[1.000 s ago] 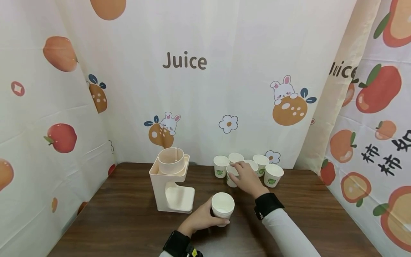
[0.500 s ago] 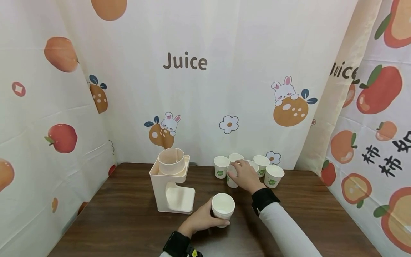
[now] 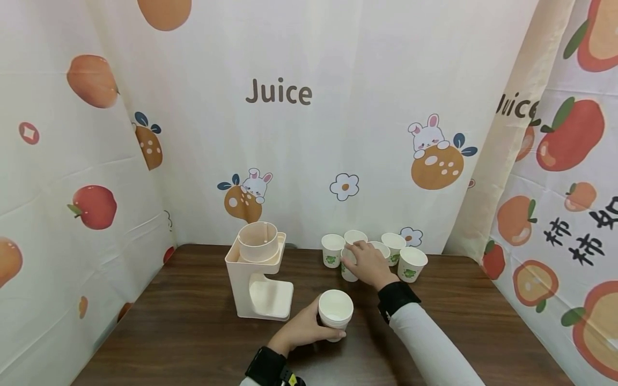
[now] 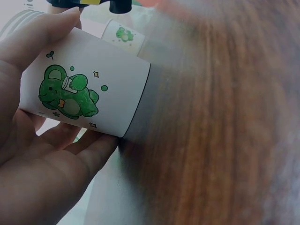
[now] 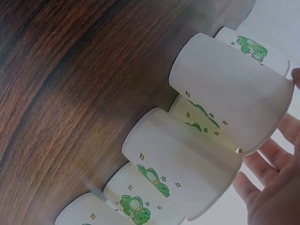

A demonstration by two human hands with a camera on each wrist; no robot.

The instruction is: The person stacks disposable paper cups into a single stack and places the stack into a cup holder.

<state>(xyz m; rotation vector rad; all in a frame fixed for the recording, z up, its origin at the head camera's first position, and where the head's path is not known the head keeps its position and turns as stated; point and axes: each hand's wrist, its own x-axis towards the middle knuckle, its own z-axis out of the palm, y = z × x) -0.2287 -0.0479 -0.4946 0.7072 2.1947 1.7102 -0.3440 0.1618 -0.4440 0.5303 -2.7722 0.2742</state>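
At the brown wood-grain counter [image 3: 193, 332], your left hand [image 3: 304, 324] curls round nested white paper cups [image 3: 335, 310]; your right hand [image 3: 370, 265] bends over green-printed white paper cups [image 5: 183, 154]. Its hold is unclear.

White cups [image 5: 187, 159] carry green bear prints [image 4: 69, 93]; the tabletop [image 3: 183, 300] is brown woodgrain.
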